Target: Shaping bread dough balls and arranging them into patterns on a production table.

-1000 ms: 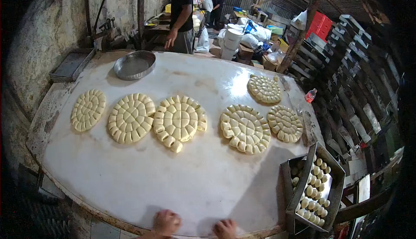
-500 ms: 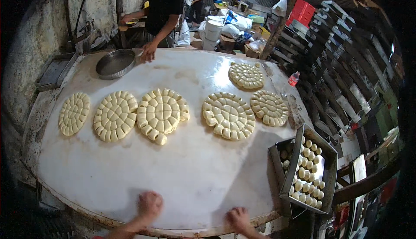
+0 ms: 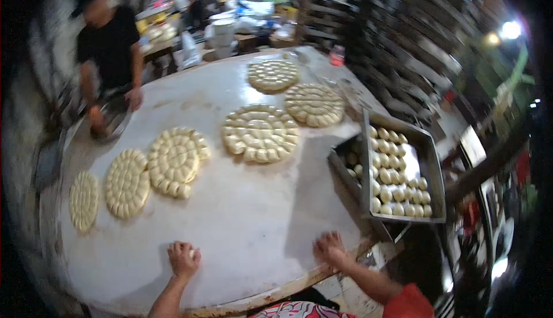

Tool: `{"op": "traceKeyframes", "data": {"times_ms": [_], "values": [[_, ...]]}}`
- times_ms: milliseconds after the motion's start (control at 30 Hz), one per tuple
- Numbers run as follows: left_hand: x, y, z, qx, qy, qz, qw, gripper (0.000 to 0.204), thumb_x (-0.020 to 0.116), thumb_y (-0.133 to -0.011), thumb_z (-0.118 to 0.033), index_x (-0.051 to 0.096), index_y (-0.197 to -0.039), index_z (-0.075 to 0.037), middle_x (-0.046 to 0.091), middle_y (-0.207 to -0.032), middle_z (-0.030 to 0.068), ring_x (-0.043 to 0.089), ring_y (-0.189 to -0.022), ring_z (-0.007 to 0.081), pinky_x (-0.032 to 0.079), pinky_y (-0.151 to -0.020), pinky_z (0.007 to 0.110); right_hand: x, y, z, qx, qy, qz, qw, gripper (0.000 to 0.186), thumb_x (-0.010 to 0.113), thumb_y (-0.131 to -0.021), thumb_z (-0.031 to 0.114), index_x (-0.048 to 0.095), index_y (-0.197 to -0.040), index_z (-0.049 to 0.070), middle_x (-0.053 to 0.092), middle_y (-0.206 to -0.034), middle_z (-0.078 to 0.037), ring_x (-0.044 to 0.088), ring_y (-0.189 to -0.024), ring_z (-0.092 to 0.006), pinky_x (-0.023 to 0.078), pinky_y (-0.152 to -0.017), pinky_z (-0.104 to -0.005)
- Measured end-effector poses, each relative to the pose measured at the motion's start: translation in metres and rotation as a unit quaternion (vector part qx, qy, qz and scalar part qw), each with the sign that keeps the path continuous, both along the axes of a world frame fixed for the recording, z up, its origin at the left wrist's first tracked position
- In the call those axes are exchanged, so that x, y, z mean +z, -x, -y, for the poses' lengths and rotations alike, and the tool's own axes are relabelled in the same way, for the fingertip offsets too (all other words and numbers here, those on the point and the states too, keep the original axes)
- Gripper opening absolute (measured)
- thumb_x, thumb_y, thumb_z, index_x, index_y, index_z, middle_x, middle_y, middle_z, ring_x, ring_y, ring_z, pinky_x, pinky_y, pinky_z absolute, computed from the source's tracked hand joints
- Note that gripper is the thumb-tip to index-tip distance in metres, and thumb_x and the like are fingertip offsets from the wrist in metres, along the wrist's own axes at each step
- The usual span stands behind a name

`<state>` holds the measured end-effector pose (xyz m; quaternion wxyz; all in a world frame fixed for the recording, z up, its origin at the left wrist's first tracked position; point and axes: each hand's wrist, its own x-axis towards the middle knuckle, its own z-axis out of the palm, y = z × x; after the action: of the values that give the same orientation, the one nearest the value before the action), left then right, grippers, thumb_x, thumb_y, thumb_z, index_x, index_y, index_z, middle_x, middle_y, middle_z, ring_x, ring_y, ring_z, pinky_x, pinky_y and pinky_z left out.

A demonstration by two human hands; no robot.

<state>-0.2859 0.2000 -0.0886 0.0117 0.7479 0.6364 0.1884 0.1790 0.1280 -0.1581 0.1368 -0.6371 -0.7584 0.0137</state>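
Lower middle of the frame, left hand (image 3: 184, 259): fingers curled in over the table (image 3: 242, 228), a pale spot showing among them; whether that is dough, I cannot tell.
Right hand (image 3: 330, 246): lower middle, further right; blurred, fingers bent downward, near the tray (image 3: 366, 165) but apart from it; whether it holds anything, I cannot tell.
Dough balls (image 3: 385, 175): in rows in the tray at the right of the frame.
Ball feel: probably light, soft and slightly slick, easily dented; best cupped loosely from the sides.
Dough rounds (image 3: 261, 133): strung from the left of the frame to the upper middle, scored into segments; likely heavier and floppy, apt to part at the cuts, so better supported from beneath.
Tray grip: stiff-looking metal, best held by opposite walls.
Since the earlier frame: the view has swung, putting the tray higher; a red sleeve (image 3: 409, 303) has come in at lower right; the co-worker (image 3: 109, 47), upper left, now has a hand over the round pan (image 3: 118, 113).
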Motion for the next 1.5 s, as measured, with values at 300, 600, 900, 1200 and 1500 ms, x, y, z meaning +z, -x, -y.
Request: {"op": "traceKeyframes", "data": {"times_ms": [300, 600, 900, 1200, 1500], "values": [[-0.035, -0.063, 0.023, -0.096, -0.048, 0.008, 0.994, 0.017, 0.062, -0.075, -0.019, 0.054, -0.075, -0.004, 0.051, -0.089, 0.0136, 0.047, -0.084, 0.034, 0.036, -0.081, 0.047, 0.044, 0.045, -0.005, 0.101, -0.006, -0.182, 0.978, 0.022, 0.059, -0.081, 0.021, 0.054, -0.099, 0.009, 0.053, -0.106, -0.013, 0.047, -0.104, -0.034, 0.035, -0.093, -0.0461], [-0.012, -0.104, 0.03, 0.076, 0.025, -0.097, 0.992, 0.019, 0.054, -0.085, -0.018, 0.052, -0.084, 0.0, 0.049, -0.094, 0.0163, 0.046, -0.094, 0.0324, 0.038, -0.085, 0.044, 0.146, -0.056, -0.031, 0.208, 0.295, -0.206, 0.91, 0.025, 0.058, -0.073, 0.011, 0.055, -0.093, -0.003, 0.058, -0.094, -0.022, 0.058, -0.081, -0.0371, 0.048, -0.071, -0.0451], [0.116, -0.326, 0.053, 0.079, 0.482, 0.322, 0.811, 0.026, 0.053, -0.092, -0.021, 0.051, -0.105, 0.001, 0.057, -0.094, 0.0083, 0.053, -0.083, 0.0137, 0.046, -0.072, 0.027, 0.196, -0.457, -0.099, -0.156, 0.047, -0.112, 0.98, 0.031, 0.067, -0.068, 0.02, 0.06, -0.092, 0.001, 0.058, -0.092, -0.019, 0.056, -0.091, -0.037, 0.046, -0.079, -0.0416], [0.179, -0.732, -0.069, -0.544, 0.094, 0.152, 0.82, 0.042, 0.062, -0.079, -0.015, 0.046, -0.118, -0.008, 0.055, -0.097, 0.0135, 0.054, -0.097, 0.0324, 0.043, -0.088, 0.036, 0.235, -0.453, -0.021, -0.24, -0.091, -0.194, 0.947, 0.055, 0.064, -0.081, 0.035, 0.046, -0.124, 0.005, 0.048, -0.119, -0.021, 0.051, -0.107, -0.0377, 0.042, -0.092, -0.0411], [0.138, -0.684, -0.137, -0.439, -0.054, 0.263, 0.858, 0.041, 0.063, -0.077, -0.013, 0.052, -0.116, -0.008, 0.058, -0.113, 0.0157, 0.053, -0.107, 0.0313, 0.04, -0.092, 0.039, 0.274, -0.326, 0.116, -0.176, -0.421, -0.387, 0.801, 0.061, 0.049, -0.086, 0.055, 0.049, -0.119, 0.004, 0.045, -0.125, -0.017, 0.05, -0.11, -0.0275, 0.044, -0.087, -0.0379]]}}
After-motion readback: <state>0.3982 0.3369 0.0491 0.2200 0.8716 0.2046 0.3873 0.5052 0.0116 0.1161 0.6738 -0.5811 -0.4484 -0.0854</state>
